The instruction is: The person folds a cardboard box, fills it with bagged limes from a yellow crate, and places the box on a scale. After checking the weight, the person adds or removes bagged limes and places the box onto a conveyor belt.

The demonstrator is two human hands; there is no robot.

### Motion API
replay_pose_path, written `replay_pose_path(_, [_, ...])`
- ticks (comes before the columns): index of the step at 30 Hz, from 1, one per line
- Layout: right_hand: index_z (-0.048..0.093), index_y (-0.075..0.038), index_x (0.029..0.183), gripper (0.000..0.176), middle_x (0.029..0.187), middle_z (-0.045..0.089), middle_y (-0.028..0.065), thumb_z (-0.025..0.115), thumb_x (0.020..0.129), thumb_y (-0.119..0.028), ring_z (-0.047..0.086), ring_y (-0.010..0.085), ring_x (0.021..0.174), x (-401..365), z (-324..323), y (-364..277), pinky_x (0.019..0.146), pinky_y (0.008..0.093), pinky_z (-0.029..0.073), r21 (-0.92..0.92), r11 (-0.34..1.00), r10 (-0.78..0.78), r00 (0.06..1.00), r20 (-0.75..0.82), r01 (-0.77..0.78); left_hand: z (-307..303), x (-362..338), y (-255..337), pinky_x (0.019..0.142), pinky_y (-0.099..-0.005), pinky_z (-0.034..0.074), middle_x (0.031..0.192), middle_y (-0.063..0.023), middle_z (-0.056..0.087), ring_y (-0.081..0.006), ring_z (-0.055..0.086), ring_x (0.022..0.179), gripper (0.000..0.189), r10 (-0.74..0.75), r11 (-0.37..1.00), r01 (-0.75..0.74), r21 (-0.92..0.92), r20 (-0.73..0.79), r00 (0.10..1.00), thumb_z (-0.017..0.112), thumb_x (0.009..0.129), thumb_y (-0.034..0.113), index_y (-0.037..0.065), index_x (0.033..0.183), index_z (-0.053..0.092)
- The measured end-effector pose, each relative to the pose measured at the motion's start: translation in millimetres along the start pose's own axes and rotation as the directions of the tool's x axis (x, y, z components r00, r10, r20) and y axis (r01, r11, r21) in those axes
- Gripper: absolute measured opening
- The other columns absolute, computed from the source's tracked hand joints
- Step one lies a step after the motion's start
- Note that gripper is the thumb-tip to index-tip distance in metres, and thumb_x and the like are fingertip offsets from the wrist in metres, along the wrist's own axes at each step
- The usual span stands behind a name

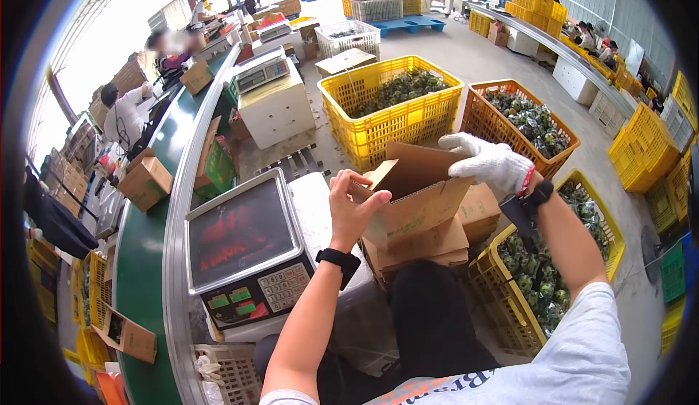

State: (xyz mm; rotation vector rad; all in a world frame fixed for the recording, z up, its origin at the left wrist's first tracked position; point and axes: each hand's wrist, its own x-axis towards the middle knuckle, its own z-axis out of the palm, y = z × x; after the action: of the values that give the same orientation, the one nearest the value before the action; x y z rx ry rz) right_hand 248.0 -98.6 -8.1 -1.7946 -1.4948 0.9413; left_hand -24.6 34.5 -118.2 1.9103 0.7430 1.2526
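An upright cardboard box (411,219) with its top flaps raised is held between my two hands, above a stack of flat cardboard (437,245). My bare left hand (353,205) grips its left upper edge, thumb and fingers on either side of the wall. On the right, my right hand (491,163), in a white knit glove, holds the upper right edge; some of its fingers are hidden behind the flap. The digital scale (244,241) with its dark tray is left of my left hand. Below my right forearm stands a yellow crate (502,288) of dark green wrapped produce.
A green conveyor belt (149,252) with metal rails runs along the left, carrying small cartons (145,179). Ahead are a yellow crate (386,132) and an orange-brown crate (520,150) of produce. Another scale (262,74) sits on a white block. Several people work farther off.
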Motion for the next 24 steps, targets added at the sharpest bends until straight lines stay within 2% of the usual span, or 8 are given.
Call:
replay_pose_path(4, [0.027, -0.011, 0.161, 0.110, 0.144, 0.057, 0.0196, 0.079, 0.072, -0.049, 0.068, 0.0277, 0.111, -0.6, -15.8, -38.9, 0.085, 0.0352, 0.058, -0.470, 0.883, 0.094, 0.980, 0.178, 0.001, 7.4, 5.3, 7.0, 0.077, -0.0375, 0.042, 0.086, -0.0020, 0.055, -0.0237, 0.049, 0.090, 0.056, 0.100, 0.992, -0.092, 0.083, -0.096, 0.990, 0.098, 0.060, 0.043, 0.008, 0.084, 0.062])
replay_pose_path(6, [0.020, -0.012, 0.163, 0.116, 0.154, 0.046, 0.0228, 0.079, 0.068, -0.041, 0.054, 0.0288, 0.133, -9.9, -12.4, -79.1, 0.102, 0.0387, 0.050, -0.499, 0.856, 0.326, 0.890, 0.320, -0.134, 15.8, 10.9, 14.7, 0.080, -0.0385, 0.043, 0.083, -0.0020, 0.056, -0.0240, 0.049, 0.088, 0.060, 0.158, 0.980, -0.140, 0.142, -0.122, 0.980, 0.098, 0.058, 0.047, 0.008, 0.081, 0.059])
replay_pose_path(9, [0.018, -0.012, 0.163, 0.117, 0.153, 0.047, 0.0235, 0.079, 0.067, -0.041, 0.052, 0.0308, 0.136, -1.9, -1.4, -70.5, 0.110, 0.0371, 0.044, -0.547, 0.833, 0.256, 0.932, 0.255, -0.079, 17.5, 25.0, 14.8, 0.080, -0.0394, 0.044, 0.080, -0.0031, 0.058, -0.0246, 0.049, 0.086, 0.062, 0.158, 0.975, -0.146, 0.170, -0.057, 0.986, 0.097, 0.059, 0.050, 0.007, 0.080, 0.058])
replay_pose_path(11, [0.017, -0.011, 0.164, 0.115, 0.158, 0.041, 0.0224, 0.080, 0.071, -0.039, 0.047, 0.0305, 0.141, 5.3, 3.3, -37.9, 0.114, 0.0383, 0.039, -0.430, 0.901, 0.043, 0.973, 0.228, 0.061, 9.0, 32.5, 16.2, 0.079, -0.0391, 0.045, 0.075, -0.0048, 0.058, -0.0245, 0.049, 0.083, 0.063, 0.129, 0.980, -0.122, 0.159, -0.033, 0.991, 0.097, 0.060, 0.051, 0.006, 0.077, 0.057])
replay_pose_path(13, [0.014, -0.011, 0.165, 0.104, 0.165, 0.026, 0.0210, 0.074, 0.081, -0.023, 0.052, 0.0252, 0.132, 7.3, 1.9, -23.6, 0.105, 0.0385, 0.048, 0.100, 0.993, -0.094, 0.954, 0.285, 0.068, 1.1, 37.6, 6.4, 0.077, -0.0385, 0.047, 0.075, -0.0069, 0.059, -0.0259, 0.052, 0.081, 0.063, 0.029, 0.990, -0.034, 0.136, 0.033, 0.999, 0.096, 0.062, 0.051, 0.005, 0.075, 0.056])
replay_pose_path(15, [0.013, -0.011, 0.166, 0.101, 0.169, 0.017, 0.0194, 0.074, 0.086, -0.019, 0.044, 0.0248, 0.138, 0.2, -2.3, -18.4, 0.107, 0.0406, 0.049, 0.449, 0.893, -0.141, 0.920, 0.366, -0.042, 1.9, 36.0, -10.2, 0.071, -0.0343, 0.049, 0.071, -0.0065, 0.059, -0.0203, 0.056, 0.073, 0.062, -0.037, 0.999, 0.035, 0.026, 0.057, 0.998, 0.097, 0.064, 0.049, 0.004, 0.073, 0.055])
replay_pose_path(17, [0.013, -0.009, 0.166, 0.102, 0.167, 0.023, 0.0192, 0.076, 0.087, -0.026, 0.043, 0.0253, 0.139, 0.6, -3.5, -1.9, 0.108, 0.0398, 0.048, 0.364, 0.929, -0.189, 0.925, 0.328, 0.060, 2.9, 27.5, 3.2, 0.057, -0.0244, 0.043, 0.062, 0.0026, 0.057, -0.0056, 0.050, 0.060, 0.054, -0.060, 0.993, 0.063, -0.098, 0.033, 0.998, 0.095, 0.072, 0.041, 0.006, 0.075, 0.055])
replay_pose_path(24, [0.032, -0.010, 0.160, 0.091, 0.149, 0.051, 0.0176, 0.078, 0.088, -0.042, 0.058, 0.0249, 0.123, -3.8, 17.7, 18.9, 0.103, 0.0366, 0.048, 0.093, 0.988, -0.138, 0.982, 0.130, 0.127, 0.0, 24.3, 0.3, 0.057, -0.0252, 0.041, 0.063, 0.0032, 0.050, -0.0062, 0.044, 0.063, 0.061, -0.079, 0.997, 0.077, 0.019, 0.124, 0.989, 0.097, 0.069, 0.041, 0.007, 0.073, 0.047])
